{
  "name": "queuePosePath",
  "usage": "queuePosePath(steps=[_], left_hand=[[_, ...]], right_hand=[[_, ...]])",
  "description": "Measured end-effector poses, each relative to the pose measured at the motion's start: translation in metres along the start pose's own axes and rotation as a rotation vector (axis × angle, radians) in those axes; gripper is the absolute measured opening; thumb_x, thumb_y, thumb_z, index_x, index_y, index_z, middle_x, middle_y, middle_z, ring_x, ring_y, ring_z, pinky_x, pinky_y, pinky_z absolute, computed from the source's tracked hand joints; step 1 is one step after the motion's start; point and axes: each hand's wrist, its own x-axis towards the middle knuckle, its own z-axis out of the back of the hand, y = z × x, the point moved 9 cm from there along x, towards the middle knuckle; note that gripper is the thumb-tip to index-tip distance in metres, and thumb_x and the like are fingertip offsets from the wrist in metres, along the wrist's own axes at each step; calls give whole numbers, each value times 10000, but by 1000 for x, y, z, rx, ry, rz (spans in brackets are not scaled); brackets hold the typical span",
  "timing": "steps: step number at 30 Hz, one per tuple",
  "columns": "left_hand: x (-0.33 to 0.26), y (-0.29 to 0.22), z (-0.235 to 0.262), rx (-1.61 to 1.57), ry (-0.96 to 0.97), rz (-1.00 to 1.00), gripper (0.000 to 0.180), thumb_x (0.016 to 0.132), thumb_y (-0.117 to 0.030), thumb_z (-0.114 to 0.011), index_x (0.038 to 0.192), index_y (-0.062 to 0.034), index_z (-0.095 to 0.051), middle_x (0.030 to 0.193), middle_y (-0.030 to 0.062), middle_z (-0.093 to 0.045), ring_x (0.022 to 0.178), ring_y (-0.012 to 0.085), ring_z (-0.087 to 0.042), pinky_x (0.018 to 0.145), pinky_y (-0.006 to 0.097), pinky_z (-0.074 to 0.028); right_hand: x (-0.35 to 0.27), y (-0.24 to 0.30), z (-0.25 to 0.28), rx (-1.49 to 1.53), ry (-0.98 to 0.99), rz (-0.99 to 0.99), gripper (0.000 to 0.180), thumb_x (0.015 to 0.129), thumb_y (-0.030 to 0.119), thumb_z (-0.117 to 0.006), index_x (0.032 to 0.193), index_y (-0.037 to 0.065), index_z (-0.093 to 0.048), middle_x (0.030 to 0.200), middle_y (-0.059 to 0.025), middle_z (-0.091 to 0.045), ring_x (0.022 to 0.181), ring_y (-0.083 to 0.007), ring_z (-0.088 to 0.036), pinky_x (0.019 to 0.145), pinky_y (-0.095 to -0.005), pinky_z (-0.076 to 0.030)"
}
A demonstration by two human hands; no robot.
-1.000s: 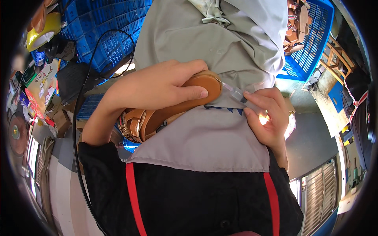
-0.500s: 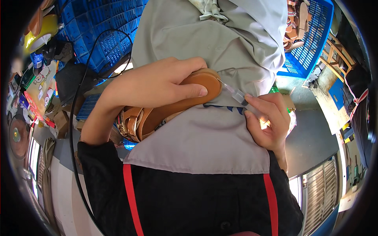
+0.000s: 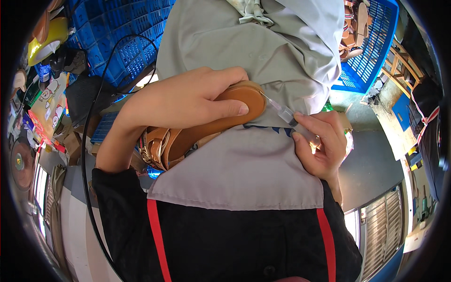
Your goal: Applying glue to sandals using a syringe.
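Fingers of the left hand [image 3: 197,97] were clamped on a brown sandal [image 3: 254,104] in the head view, the thumb lying along the insole near its rounded end. The sandal was over the grey apron [image 3: 235,167] on the lap, its straps toward the left forearm. The right hand [image 3: 325,137] had its thumb and forefinger closed on a clear syringe [image 3: 285,114], whose thin tip was at the sandal's rounded edge; whether it touched, and what the barrel held, could not be told. At upper right, a blue crate [image 3: 359,79] held a heap of brown sandals [image 3: 361,29]. At upper left stood another blue crate [image 3: 91,30], its contents hard to tell.
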Motion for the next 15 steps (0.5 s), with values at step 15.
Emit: queuePosePath(steps=[15], left_hand=[[1, -2, 0, -13, -22, -22, 286, 975, -250, -634, 1103, -14, -538, 822, 101, -642, 707, 160, -568, 648, 296, -455]], right_hand=[[-2, -2, 0, 8, -11, 25, 408, 670, -100, -727, 1071, -25, -715, 848, -116, -626, 662, -167, -569, 573, -249, -446]])
